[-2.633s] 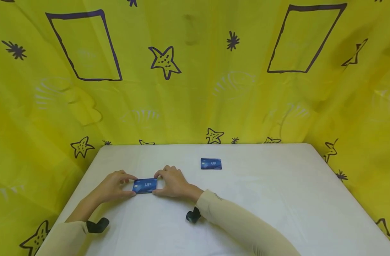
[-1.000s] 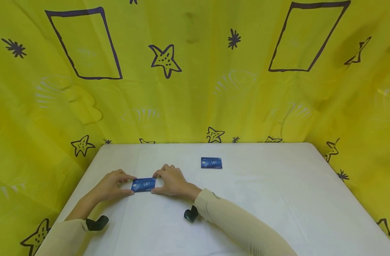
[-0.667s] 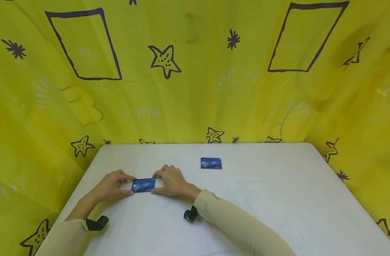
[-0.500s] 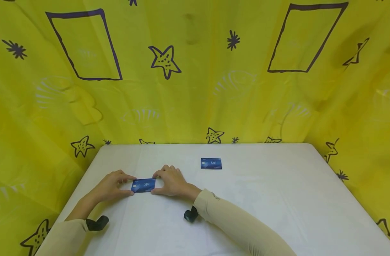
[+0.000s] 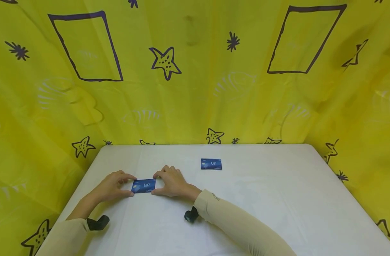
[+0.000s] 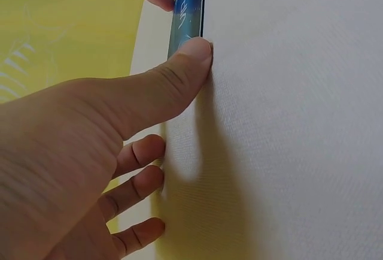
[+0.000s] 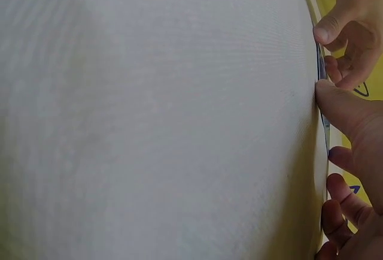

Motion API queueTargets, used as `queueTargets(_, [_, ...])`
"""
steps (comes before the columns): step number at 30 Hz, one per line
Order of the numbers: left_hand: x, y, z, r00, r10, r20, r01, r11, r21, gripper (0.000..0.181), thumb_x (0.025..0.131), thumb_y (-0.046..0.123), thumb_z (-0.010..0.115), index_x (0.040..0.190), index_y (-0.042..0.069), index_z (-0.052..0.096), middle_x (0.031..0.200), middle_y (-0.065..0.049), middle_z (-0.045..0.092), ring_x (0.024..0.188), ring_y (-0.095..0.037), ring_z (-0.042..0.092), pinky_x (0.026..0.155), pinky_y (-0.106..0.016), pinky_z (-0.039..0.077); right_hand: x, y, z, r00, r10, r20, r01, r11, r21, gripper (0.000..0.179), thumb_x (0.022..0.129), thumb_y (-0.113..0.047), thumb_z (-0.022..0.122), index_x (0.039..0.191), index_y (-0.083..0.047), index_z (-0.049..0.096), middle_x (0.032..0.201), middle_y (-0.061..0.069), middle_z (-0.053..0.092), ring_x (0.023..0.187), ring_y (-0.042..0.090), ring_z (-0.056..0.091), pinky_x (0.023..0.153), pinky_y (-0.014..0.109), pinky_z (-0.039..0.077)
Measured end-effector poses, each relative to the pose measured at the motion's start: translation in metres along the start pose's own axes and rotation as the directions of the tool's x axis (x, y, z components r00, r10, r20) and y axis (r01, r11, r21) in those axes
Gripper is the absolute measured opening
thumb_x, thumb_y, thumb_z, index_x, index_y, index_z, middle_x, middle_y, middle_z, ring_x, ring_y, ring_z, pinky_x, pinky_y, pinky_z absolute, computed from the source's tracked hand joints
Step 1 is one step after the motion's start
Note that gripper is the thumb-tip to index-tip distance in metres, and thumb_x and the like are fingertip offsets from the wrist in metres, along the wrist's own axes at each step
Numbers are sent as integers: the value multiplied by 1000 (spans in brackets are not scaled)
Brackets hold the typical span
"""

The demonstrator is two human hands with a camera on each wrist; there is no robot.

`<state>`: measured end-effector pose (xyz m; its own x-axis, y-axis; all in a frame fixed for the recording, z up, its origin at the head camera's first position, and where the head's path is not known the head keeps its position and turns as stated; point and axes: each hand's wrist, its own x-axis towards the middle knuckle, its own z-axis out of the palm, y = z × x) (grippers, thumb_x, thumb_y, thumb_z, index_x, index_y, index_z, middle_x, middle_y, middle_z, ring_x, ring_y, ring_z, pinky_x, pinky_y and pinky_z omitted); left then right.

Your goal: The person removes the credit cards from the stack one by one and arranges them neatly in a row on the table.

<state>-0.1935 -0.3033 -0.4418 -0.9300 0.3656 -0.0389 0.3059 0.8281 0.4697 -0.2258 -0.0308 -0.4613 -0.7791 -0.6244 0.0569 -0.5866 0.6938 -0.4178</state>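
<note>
A blue card printed "VIP" (image 5: 144, 186) lies face up at the left of the white table, its long side running left to right. My left hand (image 5: 113, 185) holds its left end, index finger at the far corner and thumb at the near corner. At the right end, my right hand (image 5: 171, 182) pinches the card the same way. In the left wrist view, the left thumb (image 6: 179, 71) presses the card's near edge, and the other fingers curl loosely beside it. The right wrist view shows the card edge-on, mostly behind the right thumb (image 7: 341, 104).
A second blue VIP card (image 5: 211, 164) lies farther back, right of the hands. Both cards are on a white-covered table (image 5: 262, 199). A yellow curtain (image 5: 195, 99) with starfish drawings hangs round the back and sides. Dark devices sit at both wrists.
Since the oldest frame, both hands and the card between them have shifted very slightly left. Over the last second they have held still, and the second card has not moved.
</note>
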Motion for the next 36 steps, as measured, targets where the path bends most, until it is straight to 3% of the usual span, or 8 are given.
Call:
queueTargets(7, [1,0,-1,1000,14,4,-14,1000,12,63,80,36,88,135,15,64,106,-5,62,99,-26,55,87,-49,50,0,3,-9,996,-32,79,28,998,56,59,88,-50,78,138,-22,64,124,1,59,105,15,49,89,29,41])
queueTargets(15, [4,4,-7,1000,24,18,-25,1000,7,70,79,42,88,137,11,63,102,-5,62,94,-24,55,81,-42,50,0,11,-30,980,-120,161,109,991,78,66,89,-45,79,146,-21,56,129,3,58,113,15,53,97,28,47])
queueTargets(19, [6,10,-11,999,33,13,-33,999,12,71,80,43,87,138,9,62,103,-8,63,94,-25,57,79,-42,51,-3,11,-41,973,-151,173,146,988,42,70,89,-47,79,149,-21,53,133,6,57,112,16,53,95,30,48])
queueTargets(26, [9,18,-15,1000,-4,-8,4,1000,18,76,80,47,86,141,10,60,112,-16,64,101,-34,60,81,-51,54,-7,15,-51,970,-159,181,159,987,17,71,88,-48,79,150,-23,52,136,7,56,112,17,53,93,31,49])
queueTargets(36, [17,22,-12,998,19,-59,-18,1000,9,76,81,49,84,141,9,60,115,-17,64,104,-35,60,79,-48,55,-11,24,-60,975,-151,163,151,988,12,69,90,-47,78,149,-22,53,138,8,56,113,18,53,93,33,49])
